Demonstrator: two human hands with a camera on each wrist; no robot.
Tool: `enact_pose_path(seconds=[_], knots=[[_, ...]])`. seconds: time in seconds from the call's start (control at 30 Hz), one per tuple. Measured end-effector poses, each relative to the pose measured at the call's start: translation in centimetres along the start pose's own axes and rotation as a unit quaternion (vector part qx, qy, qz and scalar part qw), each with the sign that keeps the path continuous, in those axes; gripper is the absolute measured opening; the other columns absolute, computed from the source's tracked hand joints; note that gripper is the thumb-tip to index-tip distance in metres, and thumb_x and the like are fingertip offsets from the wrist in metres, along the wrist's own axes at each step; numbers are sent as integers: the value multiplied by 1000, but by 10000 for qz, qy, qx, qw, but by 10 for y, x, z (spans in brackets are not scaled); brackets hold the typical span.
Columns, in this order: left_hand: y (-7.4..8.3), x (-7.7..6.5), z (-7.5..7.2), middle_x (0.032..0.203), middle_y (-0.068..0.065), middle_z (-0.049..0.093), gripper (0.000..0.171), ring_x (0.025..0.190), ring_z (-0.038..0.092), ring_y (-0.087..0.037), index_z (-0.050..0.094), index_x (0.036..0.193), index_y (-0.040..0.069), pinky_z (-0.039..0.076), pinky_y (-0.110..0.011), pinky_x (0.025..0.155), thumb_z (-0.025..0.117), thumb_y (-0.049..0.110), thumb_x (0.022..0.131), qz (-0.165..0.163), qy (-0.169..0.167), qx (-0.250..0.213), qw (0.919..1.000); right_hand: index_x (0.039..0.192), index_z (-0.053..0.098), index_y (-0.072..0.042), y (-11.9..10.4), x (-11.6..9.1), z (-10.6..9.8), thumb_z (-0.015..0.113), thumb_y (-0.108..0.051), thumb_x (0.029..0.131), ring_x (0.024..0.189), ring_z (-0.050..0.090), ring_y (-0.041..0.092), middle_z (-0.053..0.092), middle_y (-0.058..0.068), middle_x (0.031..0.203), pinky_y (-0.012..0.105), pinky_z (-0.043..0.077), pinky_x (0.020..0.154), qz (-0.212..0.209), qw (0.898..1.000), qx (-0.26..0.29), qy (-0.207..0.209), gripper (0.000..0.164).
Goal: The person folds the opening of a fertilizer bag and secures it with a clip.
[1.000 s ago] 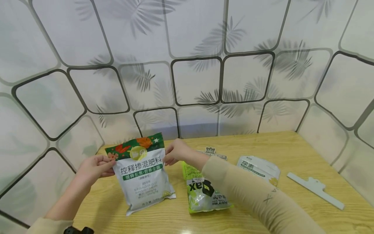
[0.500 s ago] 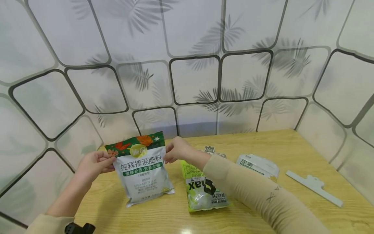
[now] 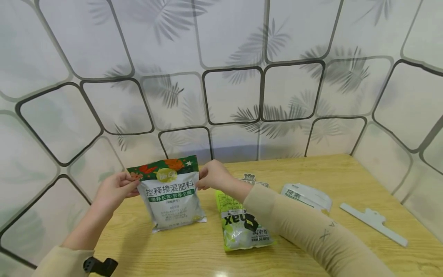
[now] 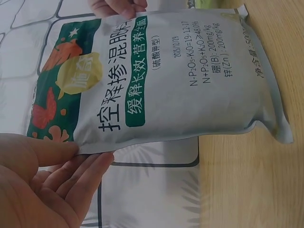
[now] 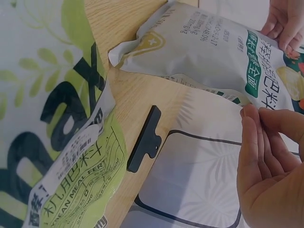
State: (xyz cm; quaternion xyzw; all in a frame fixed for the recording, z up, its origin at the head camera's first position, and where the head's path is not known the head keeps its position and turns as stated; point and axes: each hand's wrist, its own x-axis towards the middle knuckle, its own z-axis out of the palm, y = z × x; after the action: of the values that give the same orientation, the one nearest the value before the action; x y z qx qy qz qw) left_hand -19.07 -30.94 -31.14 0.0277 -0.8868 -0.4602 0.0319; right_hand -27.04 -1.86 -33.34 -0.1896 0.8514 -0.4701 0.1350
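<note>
A white fertilizer bag (image 3: 174,200) with a green, flower-patterned top is held upright in front of me, its printed face towards me. Its upper left edge is pinched between thumb and fingers of my left hand (image 3: 115,190). My right hand (image 3: 214,176) pinches the opposite edge, just below the green band. In the left wrist view the left hand (image 4: 52,183) shows its thumb on the bag's front and fingers behind. The right wrist view has the right hand (image 5: 273,156) at the bag's side edge. Whether the bag's bottom touches the table cannot be told.
A green-and-white fertilizer bag (image 3: 238,231) lies under my right forearm, a ruler-patterned clip (image 3: 250,178) behind it. Farther right are a white bag (image 3: 304,194) and a pale grey bag clip (image 3: 373,223). A black bag clip (image 5: 145,140) lies near the patterned wall.
The white fertilizer bag's lower edge has shifted up and away from me, and the bag looks shorter. My left hand has risen slightly with it; both hands keep their hold.
</note>
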Motion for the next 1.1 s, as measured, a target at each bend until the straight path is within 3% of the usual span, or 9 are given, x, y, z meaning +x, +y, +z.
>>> enact_pose_path(seconds=[0.27,0.67,1.1], knots=[[-3,-2,2,128,-39,68,14,80,69,5,56,103,-12,66,-22,77,53,-1,109,34,34,4,10000,99,83,-5,-2,-5,-2,84,-8,91,77,74,16,82,8,90,29,64,74,-59,9998,-174,-66,9],[-13,-9,-1,126,-32,70,17,81,70,6,56,101,-9,65,-21,80,55,5,110,-75,-14,-195,9998,101,84,-6,1,-8,0,83,-9,92,76,71,11,83,8,93,29,64,75,-291,9985,-383,-277,10],[-15,-13,-4,116,-13,77,19,83,73,4,58,103,-7,63,-18,82,61,11,108,-158,-122,-377,9991,97,83,-4,6,-11,1,82,-8,93,76,71,11,82,9,92,34,65,78,-469,9979,-327,-298,6]])
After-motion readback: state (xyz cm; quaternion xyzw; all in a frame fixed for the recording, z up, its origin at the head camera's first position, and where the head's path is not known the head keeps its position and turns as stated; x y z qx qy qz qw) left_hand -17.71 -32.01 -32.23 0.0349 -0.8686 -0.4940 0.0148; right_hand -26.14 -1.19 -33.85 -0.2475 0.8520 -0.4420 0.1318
